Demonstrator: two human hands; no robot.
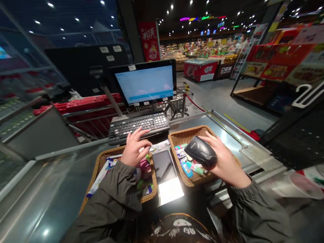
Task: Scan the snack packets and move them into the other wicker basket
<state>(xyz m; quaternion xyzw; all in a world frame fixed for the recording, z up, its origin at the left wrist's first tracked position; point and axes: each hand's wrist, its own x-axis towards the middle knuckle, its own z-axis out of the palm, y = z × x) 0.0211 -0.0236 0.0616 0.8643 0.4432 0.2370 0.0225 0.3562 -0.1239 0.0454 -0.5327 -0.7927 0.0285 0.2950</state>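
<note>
Our sleeves (113, 199): olive.
Right hand (222, 162): we clasp the black scanner (202, 152) over 1 wicker basket (187, 130).
Left hand (135, 148): fingers loose, empty, near keyboard (139, 125).

Black handheld barcode scanner (202, 152): gripped in the right hand (225, 165), held tilted over the wicker basket (177, 135) on the right side of the counter (227, 135). Black keyboard (139, 126): laid flat at the counter's far edge, left hand (135, 148) spread at its near edge.

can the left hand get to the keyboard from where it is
Probably yes: the left hand is open right at the front edge of the keyboard, and nothing lies between them.
</note>
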